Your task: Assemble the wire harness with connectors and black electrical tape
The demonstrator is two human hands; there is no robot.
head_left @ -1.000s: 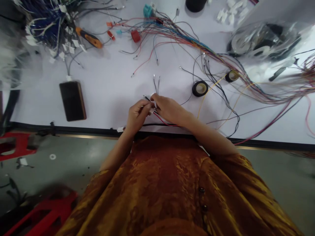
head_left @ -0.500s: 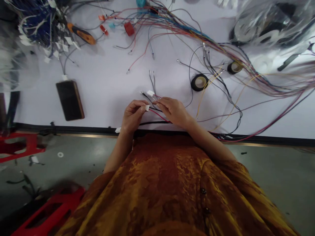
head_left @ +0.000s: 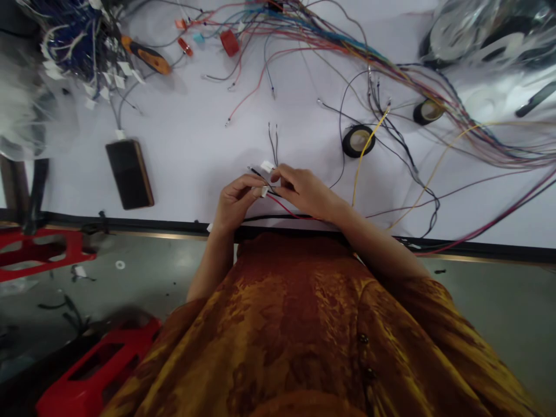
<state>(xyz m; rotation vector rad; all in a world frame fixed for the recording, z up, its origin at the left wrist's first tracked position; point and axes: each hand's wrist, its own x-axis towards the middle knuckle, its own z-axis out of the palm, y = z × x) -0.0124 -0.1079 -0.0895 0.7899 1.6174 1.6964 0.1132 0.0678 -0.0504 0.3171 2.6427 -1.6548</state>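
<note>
Pinching a small white connector (head_left: 264,191), the left hand (head_left: 234,202) meets the right hand (head_left: 306,191), whose grip pinches thin wires (head_left: 273,139).

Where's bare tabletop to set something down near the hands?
Bare patch between the phone, the left hand and the loose red wire. Smaller gap between the right hand and the tape roll. Crowded: wire bundle along the far edge and right.

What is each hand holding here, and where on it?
The left hand pinches a small white connector at its body. The right hand pinches the thin red and black wires right at that connector.
</note>
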